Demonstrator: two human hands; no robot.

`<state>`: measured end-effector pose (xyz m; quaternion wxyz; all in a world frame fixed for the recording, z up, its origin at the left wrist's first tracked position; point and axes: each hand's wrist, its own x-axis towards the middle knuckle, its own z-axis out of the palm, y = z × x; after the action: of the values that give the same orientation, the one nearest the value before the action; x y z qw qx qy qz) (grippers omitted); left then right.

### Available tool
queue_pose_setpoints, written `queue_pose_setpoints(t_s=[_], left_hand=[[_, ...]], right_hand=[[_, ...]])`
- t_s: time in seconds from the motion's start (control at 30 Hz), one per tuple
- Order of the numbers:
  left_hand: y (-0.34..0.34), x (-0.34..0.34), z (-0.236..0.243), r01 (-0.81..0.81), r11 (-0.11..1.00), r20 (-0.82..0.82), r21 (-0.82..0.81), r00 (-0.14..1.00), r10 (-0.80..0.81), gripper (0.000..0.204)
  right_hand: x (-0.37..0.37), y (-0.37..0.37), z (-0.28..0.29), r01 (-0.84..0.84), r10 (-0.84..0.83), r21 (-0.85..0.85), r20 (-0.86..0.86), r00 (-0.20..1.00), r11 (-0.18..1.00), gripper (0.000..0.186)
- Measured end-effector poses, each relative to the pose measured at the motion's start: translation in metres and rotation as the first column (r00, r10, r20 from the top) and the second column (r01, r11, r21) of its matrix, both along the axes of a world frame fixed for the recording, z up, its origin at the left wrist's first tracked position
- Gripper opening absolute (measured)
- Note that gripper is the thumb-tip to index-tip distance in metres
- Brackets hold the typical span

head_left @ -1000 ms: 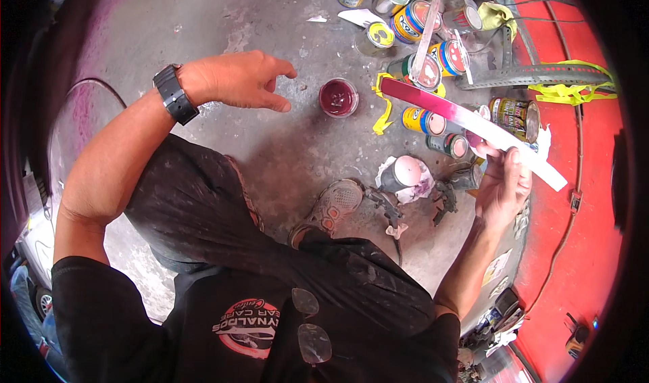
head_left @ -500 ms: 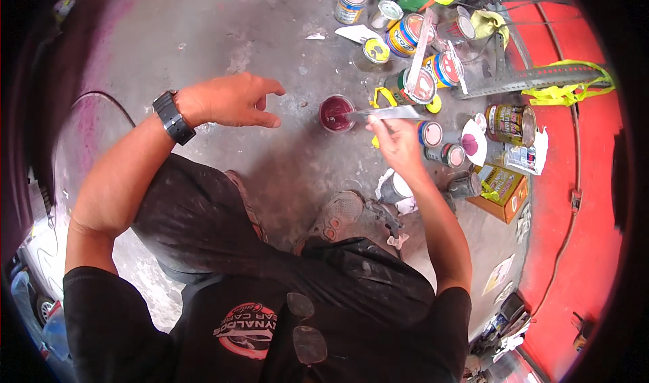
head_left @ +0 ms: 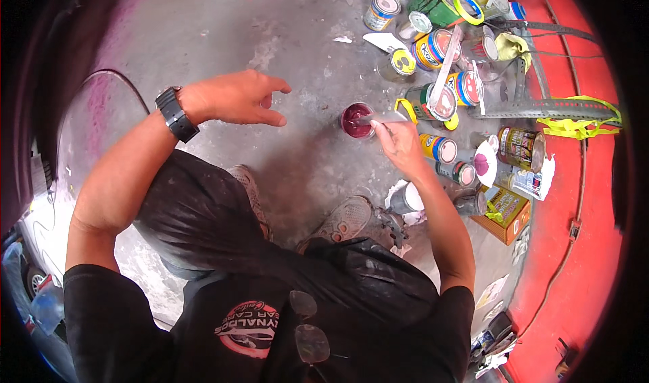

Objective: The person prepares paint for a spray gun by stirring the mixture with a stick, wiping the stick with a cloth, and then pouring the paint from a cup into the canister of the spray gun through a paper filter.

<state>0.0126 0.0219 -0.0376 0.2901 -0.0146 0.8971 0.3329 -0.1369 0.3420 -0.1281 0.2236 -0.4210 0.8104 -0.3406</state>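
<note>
"How is the left arm held?"

"Bent sharply at the elbow, with the forearm slanting up and the left hand [head_left: 236,99] turned inward over the grey floor [head_left: 209,31]. A black wristwatch [head_left: 177,116] circles the wrist."

"Is that hand gripping anything?"

"Nothing at all. The index finger points toward the right side of the view, the thumb sits lower, and a clear gap separates them. The cup is the nearest thing, a little apart from the fingertips."

"Where exactly is the cup?"

"The small round cup [head_left: 348,127] of dark red liquid is on the floor, between the two hands and just beside the right one."

"And the right arm?"

"It comes up from the lower right, forearm leaning in to the left. The right hand [head_left: 399,141] pinches a flat, pale stick [head_left: 387,117] between thumb and fingers, and the stick's far end is within the cup's rim. I cannot tell how deep it goes."

"What is near that wrist?"

"A yellow-and-blue can [head_left: 430,146] lying just to its right, and a dark can with a pink end [head_left: 462,173] below that one."
</note>
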Motion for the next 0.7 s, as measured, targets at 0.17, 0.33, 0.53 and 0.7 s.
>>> queue_pose_setpoints(t_s=[0.17,0.33,0.53,0.7], left_hand=[[0.0014,-0.0035,-0.0020,0.030,0.999,0.008,0.020,1.000,-0.030,0.065],[0.0015,-0.0049,-0.0028,0.029,0.999,0.016,0.039,0.999,-0.029,0.065],[0.0019,-0.0046,-0.0032,0.040,0.999,-0.002,0.036,0.999,-0.040,0.066],[0.0033,-0.0058,-0.0042,0.040,0.999,-0.028,0.025,0.999,-0.039,0.066]], right_hand=[[0.0021,-0.0033,-0.0018,-0.044,0.004,-0.188,-0.207,0.978,0.981,0.016],[0.0041,0.0003,-0.0039,0.019,-0.020,-0.046,-0.010,1.000,0.999,0.016],[0.0049,0.0001,-0.0078,0.044,-0.041,-0.200,0.020,0.999,0.979,0.013],[0.0028,0.0017,-0.0051,-0.047,0.030,-0.089,-0.185,0.982,0.995,0.012]])
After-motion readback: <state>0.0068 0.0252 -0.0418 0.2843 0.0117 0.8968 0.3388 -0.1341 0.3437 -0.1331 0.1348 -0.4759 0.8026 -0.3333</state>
